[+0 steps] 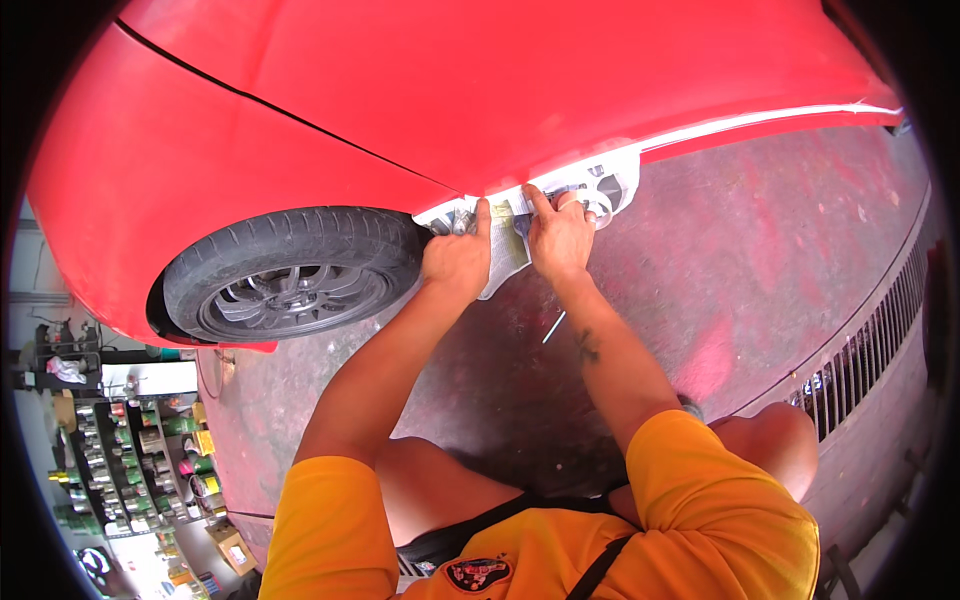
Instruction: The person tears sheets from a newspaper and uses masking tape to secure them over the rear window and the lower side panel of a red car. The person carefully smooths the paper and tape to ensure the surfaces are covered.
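Note:
Along the lower edge of the red car body (480,90), just behind the wheel, runs a printed sheet of newspaper (508,262), with one part hanging down between my hands. My left hand (458,258) is closed at the sheet's left part, its thumb stretched up against the paper by the panel edge; its other fingers are partly hidden. At the right part, my right hand (562,240) has its thumb pressed up at the edge. Its other fingers curl at a whitish roll of masking tape (603,208).
Left of my hands is the car's black tyre (290,236) with a dark alloy rim (295,295). A thin pale stick (553,327) lies on the stained floor (770,240). A slotted drain grate (860,360) runs at right. Shelves of cans (120,465) and a cardboard box (232,548) stand at lower left.

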Demonstrator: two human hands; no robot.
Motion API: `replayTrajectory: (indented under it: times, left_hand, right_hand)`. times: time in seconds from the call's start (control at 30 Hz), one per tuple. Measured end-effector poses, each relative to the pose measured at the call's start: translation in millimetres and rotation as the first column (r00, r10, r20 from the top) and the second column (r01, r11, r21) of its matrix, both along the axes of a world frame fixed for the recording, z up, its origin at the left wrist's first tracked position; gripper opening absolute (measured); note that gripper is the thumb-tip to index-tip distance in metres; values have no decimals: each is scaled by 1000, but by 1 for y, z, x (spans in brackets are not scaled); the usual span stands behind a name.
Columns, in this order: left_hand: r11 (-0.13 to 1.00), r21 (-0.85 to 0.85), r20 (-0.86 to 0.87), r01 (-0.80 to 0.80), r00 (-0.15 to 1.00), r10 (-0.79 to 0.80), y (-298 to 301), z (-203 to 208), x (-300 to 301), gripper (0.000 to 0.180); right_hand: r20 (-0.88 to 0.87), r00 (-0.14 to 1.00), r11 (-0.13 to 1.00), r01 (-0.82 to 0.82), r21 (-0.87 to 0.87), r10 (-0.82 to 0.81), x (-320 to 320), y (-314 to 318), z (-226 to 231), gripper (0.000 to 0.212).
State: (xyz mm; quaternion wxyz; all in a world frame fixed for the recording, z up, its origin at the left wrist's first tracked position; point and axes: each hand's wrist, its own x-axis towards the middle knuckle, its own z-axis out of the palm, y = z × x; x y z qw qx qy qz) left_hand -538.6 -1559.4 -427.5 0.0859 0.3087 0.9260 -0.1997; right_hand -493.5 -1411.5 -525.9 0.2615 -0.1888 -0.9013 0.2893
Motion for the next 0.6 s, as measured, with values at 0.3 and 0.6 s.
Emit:
replayTrajectory:
  times: [0.3, 0.6]
  left_hand:
    - [990, -58, -76, 129, 988, -133, 2, -16, -8, 93]
    - [976, -139, -107, 170, 977, -185, -5, 10, -12, 87]
  right_hand:
    - [-43, 997, 997, -71, 11, 71, -3, -23, -13, 56]
    - [-13, 999, 992, -29, 123, 31, 3, 19, -5, 60]
